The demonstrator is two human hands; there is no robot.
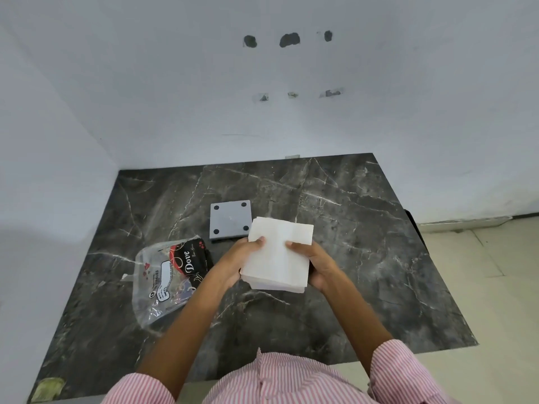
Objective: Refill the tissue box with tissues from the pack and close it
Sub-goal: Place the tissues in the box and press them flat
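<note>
Tissues [277,255]: white, square, thick stack between both hands.

Marble table [364,243] bare rightward; grey lid [230,220] and wrapper [169,275] crowd left

The head view holds 2 hands: 1 left hand [236,262] and 1 right hand [316,265], with 2 striped sleeves [408,374] near the bottom edge. There is 1 stack of white tissues [278,255]; the number of sheets in it cannot be counted. 1 clear plastic tissue pack [170,275] lies on 1 dark marble table [379,258]. 1 grey square panel [231,219] is there too, carrying 4 black round pads [216,207], 1 at each corner. The wall [175,83] shows 3 dark holes [289,39] in 1 row and 3 smaller chipped marks [331,93] in a second row below.
</note>
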